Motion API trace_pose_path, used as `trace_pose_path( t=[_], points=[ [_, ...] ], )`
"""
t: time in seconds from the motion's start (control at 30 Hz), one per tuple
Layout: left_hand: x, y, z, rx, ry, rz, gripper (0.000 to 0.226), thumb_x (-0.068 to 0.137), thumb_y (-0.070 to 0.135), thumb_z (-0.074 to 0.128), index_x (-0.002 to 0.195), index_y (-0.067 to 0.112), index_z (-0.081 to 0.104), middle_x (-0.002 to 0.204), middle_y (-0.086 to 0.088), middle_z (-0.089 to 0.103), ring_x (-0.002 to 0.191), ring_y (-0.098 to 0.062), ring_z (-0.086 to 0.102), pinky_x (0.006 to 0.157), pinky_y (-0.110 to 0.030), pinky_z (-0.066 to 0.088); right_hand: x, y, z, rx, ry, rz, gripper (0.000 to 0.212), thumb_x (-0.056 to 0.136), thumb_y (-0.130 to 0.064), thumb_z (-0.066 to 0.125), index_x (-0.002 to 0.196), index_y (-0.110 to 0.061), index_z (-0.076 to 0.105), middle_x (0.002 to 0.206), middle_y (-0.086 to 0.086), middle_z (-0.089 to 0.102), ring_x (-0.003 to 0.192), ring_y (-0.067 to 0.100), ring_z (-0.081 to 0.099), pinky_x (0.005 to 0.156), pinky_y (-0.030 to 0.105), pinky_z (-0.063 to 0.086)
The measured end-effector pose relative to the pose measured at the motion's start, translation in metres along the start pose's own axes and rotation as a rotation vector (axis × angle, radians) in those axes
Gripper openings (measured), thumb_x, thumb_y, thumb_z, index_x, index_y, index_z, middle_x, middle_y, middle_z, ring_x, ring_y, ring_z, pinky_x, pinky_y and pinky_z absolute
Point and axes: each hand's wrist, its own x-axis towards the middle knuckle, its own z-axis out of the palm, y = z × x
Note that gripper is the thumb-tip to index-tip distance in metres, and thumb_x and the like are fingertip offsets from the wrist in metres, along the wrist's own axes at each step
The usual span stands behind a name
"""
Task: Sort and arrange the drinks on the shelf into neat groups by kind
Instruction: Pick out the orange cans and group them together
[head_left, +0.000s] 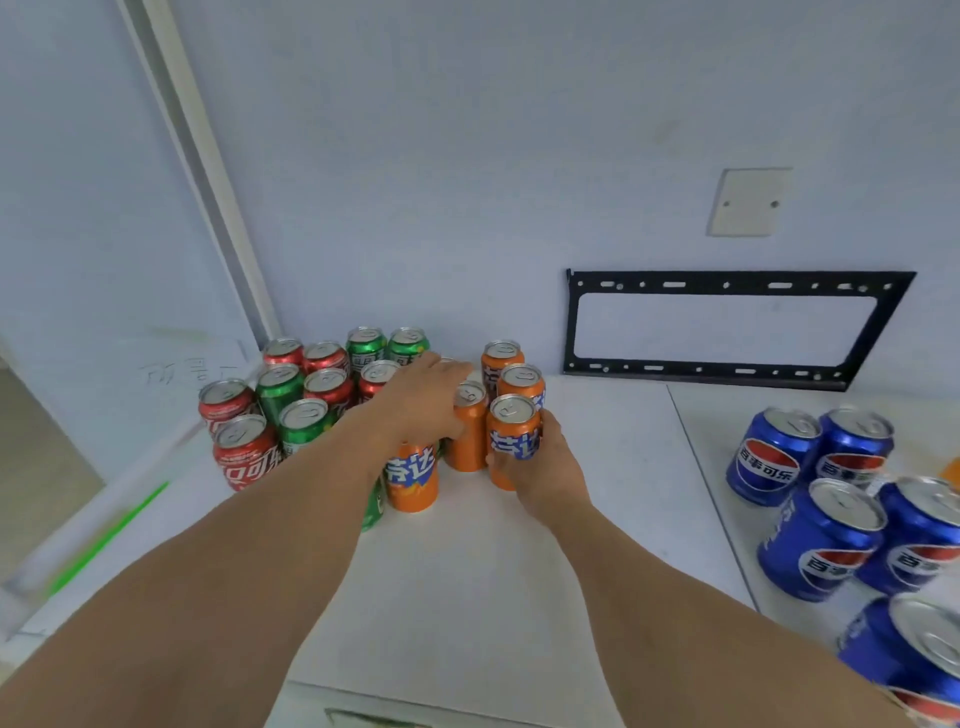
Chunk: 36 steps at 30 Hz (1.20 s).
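Orange cans stand in a cluster mid-shelf by the back wall. My right hand (545, 467) grips the front-right orange can (511, 431) from its right side. My left hand (423, 400) reaches over the nearest orange can (413, 480), fingers spread above the cans behind it; whether it holds one is unclear. Red cans (241, 449) and green cans (301, 423) stand mixed together at the left. A green can (373, 506) shows partly under my left forearm. Blue cans (821, 540) are grouped at the right.
The white shelf top (467, 597) has a seam (711, 493) right of centre. A black metal bracket (727, 327) leans against the back wall. A wall plate (748, 202) sits above it. A glass partition (104, 312) borders the left side.
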Motion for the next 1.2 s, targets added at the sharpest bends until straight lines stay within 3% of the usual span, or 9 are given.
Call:
trace_pose_path(
  t=[0.2, 0.3, 0.43, 0.57, 0.7, 0.8, 0.9, 1.0, 1.2],
  points=[
    [0.012, 0.009, 0.009, 0.151, -0.035, 0.030, 0.084, 0.079, 0.040, 0.072, 0.150, 0.015, 0.033, 0.152, -0.010, 0.039, 0.141, -0.030, 0.029, 0.112, -0.045, 0.028, 0.004, 0.008, 0.005, -0.064, 0.032, 0.050, 0.089, 0.065, -0.042, 0.083, 0.141, -0.029, 0.038, 0.127, -0.002, 0.047, 0.119, 0.019, 0.051, 0.103, 0.040, 0.044],
    [0.020, 0.007, 0.008, 0.091, -0.016, 0.028, 0.066, 0.069, 0.044, 0.075, 0.125, 0.015, 0.055, 0.128, -0.012, 0.054, 0.120, -0.030, 0.046, 0.096, -0.041, 0.043, 0.001, 0.012, 0.000, -0.018, 0.041, 0.051, 0.086, 0.067, -0.038, 0.084, 0.139, -0.025, 0.040, 0.126, 0.000, 0.046, 0.115, 0.019, 0.053, 0.102, 0.039, 0.046],
    [0.017, 0.011, 0.004, -0.089, -0.003, 0.014, 0.065, 0.059, 0.054, 0.078, 0.108, 0.018, 0.057, 0.108, -0.008, 0.057, 0.097, -0.025, 0.054, 0.076, -0.036, 0.046, -0.012, 0.019, -0.018, 0.078, 0.118, 0.057, 0.081, 0.067, -0.036, 0.085, 0.134, -0.023, 0.043, 0.123, 0.001, 0.050, 0.106, 0.016, 0.058, 0.094, 0.037, 0.051],
    [0.006, 0.024, -0.009, -0.507, 0.011, -0.070, 0.076, 0.066, 0.038, 0.083, 0.132, 0.023, 0.048, 0.118, -0.004, 0.048, 0.100, -0.021, 0.054, 0.070, -0.032, 0.047, -0.023, 0.023, -0.048, 0.148, 0.221, 0.063, 0.067, 0.065, -0.034, 0.086, 0.118, -0.030, 0.045, 0.114, -0.001, 0.058, 0.095, 0.011, 0.061, 0.082, 0.029, 0.053],
    [-0.003, 0.046, -0.015, -1.101, 0.067, -0.076, 0.059, 0.062, 0.023, 0.085, 0.113, 0.028, 0.055, 0.116, -0.005, 0.059, 0.089, -0.015, 0.064, 0.064, -0.024, 0.055, -0.032, 0.020, -0.074, 0.226, 0.295, 0.083, 0.062, 0.071, -0.031, 0.084, 0.116, -0.027, 0.041, 0.102, -0.007, 0.060, 0.087, 0.006, 0.059, 0.078, 0.029, 0.049],
    [-0.005, 0.068, -0.006, -1.447, 0.077, -0.120, 0.065, 0.054, 0.027, 0.079, 0.114, 0.027, 0.056, 0.113, -0.005, 0.062, 0.093, -0.021, 0.065, 0.077, -0.036, 0.054, -0.036, 0.023, -0.086, 0.264, 0.325, 0.102, 0.064, 0.072, -0.030, 0.084, 0.116, -0.028, 0.038, 0.099, -0.008, 0.058, 0.085, 0.006, 0.058, 0.076, 0.029, 0.047],
    [-0.008, 0.085, 0.010, -1.666, 0.068, -0.158, 0.050, 0.065, 0.027, 0.081, 0.109, 0.017, 0.060, 0.093, -0.006, 0.064, 0.080, -0.019, 0.061, 0.068, -0.033, 0.050, -0.037, 0.027, -0.097, 0.277, 0.317, 0.143, 0.070, 0.072, -0.032, 0.084, 0.126, -0.026, 0.039, 0.108, -0.004, 0.057, 0.094, 0.013, 0.059, 0.081, 0.033, 0.049],
    [-0.009, 0.099, 0.027, -1.798, 0.037, -0.242, 0.023, 0.083, 0.022, 0.074, 0.102, 0.024, 0.062, 0.092, -0.001, 0.068, 0.083, -0.017, 0.064, 0.077, -0.038, 0.052, -0.034, 0.032, -0.108, 0.262, 0.306, 0.183, 0.081, 0.073, -0.035, 0.082, 0.138, -0.024, 0.034, 0.120, -0.002, 0.053, 0.106, 0.019, 0.054, 0.089, 0.038, 0.048],
    [-0.004, 0.120, 0.045, -1.937, 0.030, -0.308, 0.039, 0.083, 0.020, 0.076, 0.117, 0.026, 0.057, 0.105, 0.000, 0.068, 0.093, -0.017, 0.065, 0.083, -0.038, 0.053, -0.017, 0.036, -0.114, 0.252, 0.314, 0.154, 0.083, 0.075, -0.032, 0.082, 0.141, -0.021, 0.031, 0.122, -0.001, 0.052, 0.105, 0.017, 0.053, 0.086, 0.033, 0.046]
  ],
)
